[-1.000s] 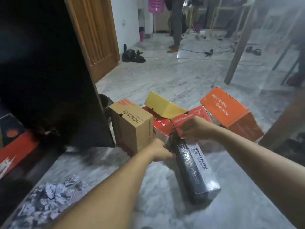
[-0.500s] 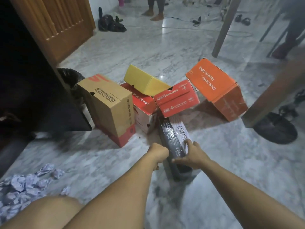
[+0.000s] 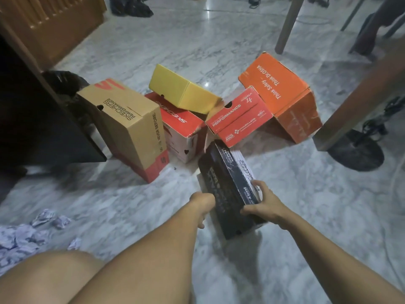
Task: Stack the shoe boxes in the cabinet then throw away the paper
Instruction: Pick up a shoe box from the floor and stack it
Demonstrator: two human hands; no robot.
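I have my left hand (image 3: 202, 204) and right hand (image 3: 264, 206) clamped across the black shoe box (image 3: 228, 185), its long axis pointing away from me.

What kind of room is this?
Probably a room in a home. It has a marble floor, a wooden door and a dark cabinet. Shoe boxes lie on the floor, such as the tan shoe box, beside crumpled paper.
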